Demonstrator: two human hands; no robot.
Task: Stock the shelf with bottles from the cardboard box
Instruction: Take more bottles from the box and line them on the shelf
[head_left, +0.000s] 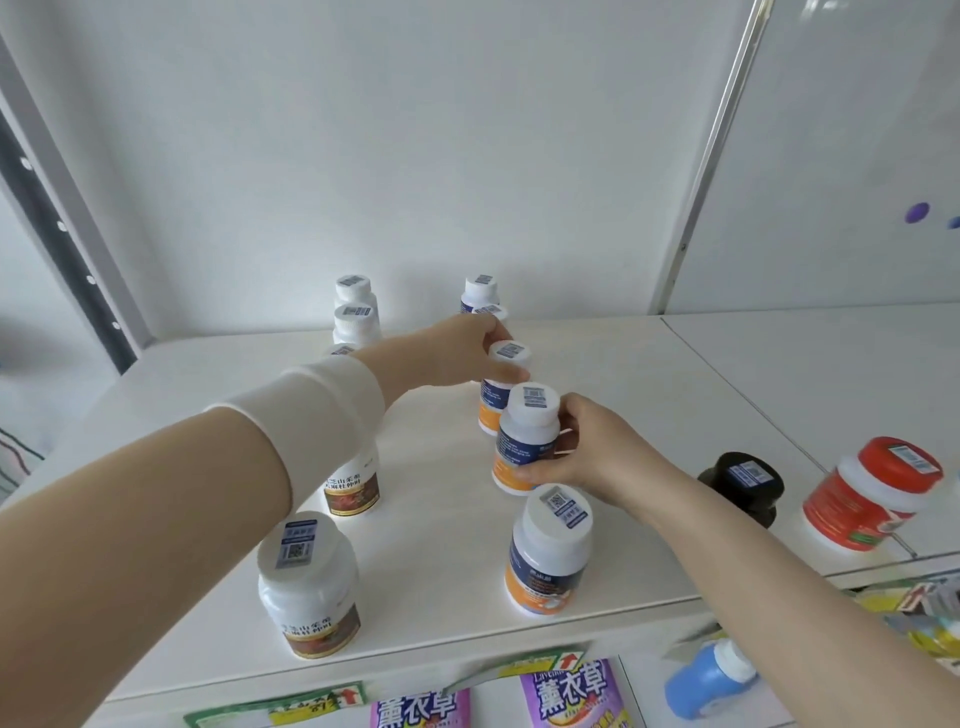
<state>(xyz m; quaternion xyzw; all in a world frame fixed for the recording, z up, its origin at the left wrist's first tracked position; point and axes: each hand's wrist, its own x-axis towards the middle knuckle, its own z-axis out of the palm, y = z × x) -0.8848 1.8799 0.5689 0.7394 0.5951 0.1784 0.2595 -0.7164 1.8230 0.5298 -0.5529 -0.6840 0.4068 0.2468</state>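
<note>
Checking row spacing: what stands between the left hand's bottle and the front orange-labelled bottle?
Head view: one matching bottle, held by the right hand.

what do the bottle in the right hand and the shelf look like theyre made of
Bottle in the right hand: probably plastic, opaque white with a soft sheen, glossy printed label. Shelf: smooth off-white surface, perhaps laminated board or painted metal; the look leaves it open.
</note>
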